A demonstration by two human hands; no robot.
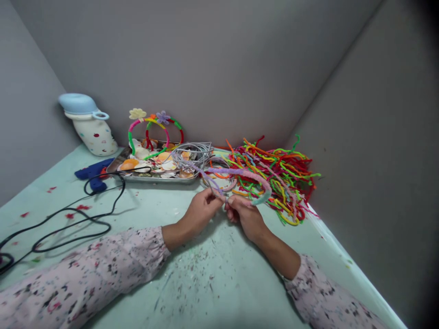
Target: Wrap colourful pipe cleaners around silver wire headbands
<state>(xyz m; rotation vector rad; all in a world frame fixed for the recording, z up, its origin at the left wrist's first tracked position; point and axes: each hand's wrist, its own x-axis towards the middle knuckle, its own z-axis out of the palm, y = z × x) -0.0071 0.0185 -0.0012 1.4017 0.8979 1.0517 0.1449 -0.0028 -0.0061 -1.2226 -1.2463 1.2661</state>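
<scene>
My left hand [201, 210] and my right hand [247, 218] meet above the table, with fingertips nearly touching. Both pinch a loop wrapped in fuzzy pipe cleaner [262, 183], coloured purple, pink and pale teal. The loop arches up and away from my fingers. A loose lilac strand [213, 182] stands out near my left fingertips; its exact join is hidden by the fingers. Just behind the loop lies a coil of grey wire [197, 153], partly over the tray.
At the back right is a heap of bright pipe cleaners [274, 167]. A metal tray [164, 180] holds shells and finished-looking loops with flowers [163, 117]. Left are a blue glue gun [94, 171], its black cord [103, 224] and a white bottle [94, 135]. Grey walls border the table.
</scene>
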